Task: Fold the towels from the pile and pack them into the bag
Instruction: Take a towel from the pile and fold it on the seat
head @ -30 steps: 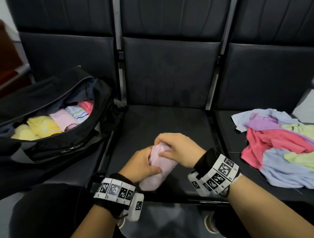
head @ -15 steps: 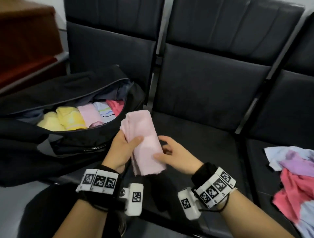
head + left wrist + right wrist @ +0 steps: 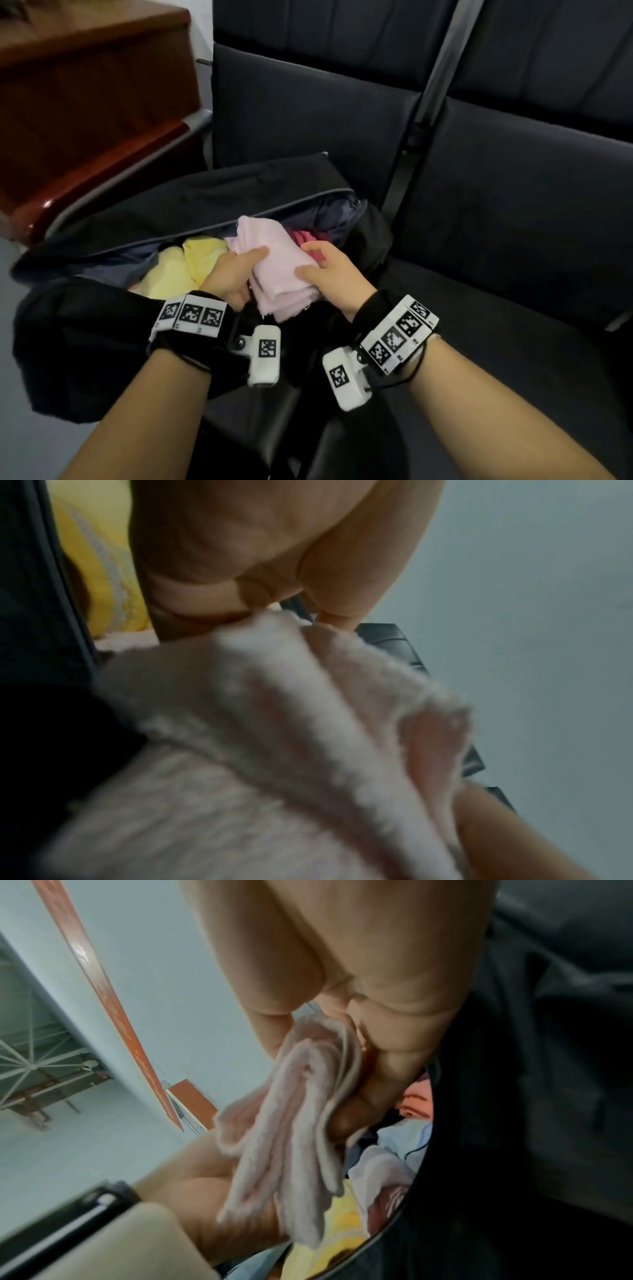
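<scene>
Held towel: one folded pale pink terry towel [image 3: 274,270], held above the open mouth of the black fabric duffel bag [image 3: 191,205], its far end over the bag's contents and its loose layered edges hanging toward the bag's near rim.
Left hand: the left hand [image 3: 233,274] grips the pink towel's left side, thumb on top and fingers curled underneath; one hand on that side.
Right hand: the right hand [image 3: 329,274] pinches the towel's right edge, thumb on top and fingers curled below it; the right wrist view shows the folded layers squeezed between thumb and fingers [image 3: 373,1085].
Bag: one, unzipped, lying on the dark padded seat [image 3: 479,308], which extends to the bag's right.
Towels inside bag: two yellow towels [image 3: 195,253] at the bag's left half; one red-pink towel [image 3: 308,240] toward its right end, behind the held towel; the right wrist view also shows one pale blue-white towel [image 3: 400,1139] inside. More may lie hidden.
Beyond the bag: one reddish-brown wooden stair structure [image 3: 92,102].
</scene>
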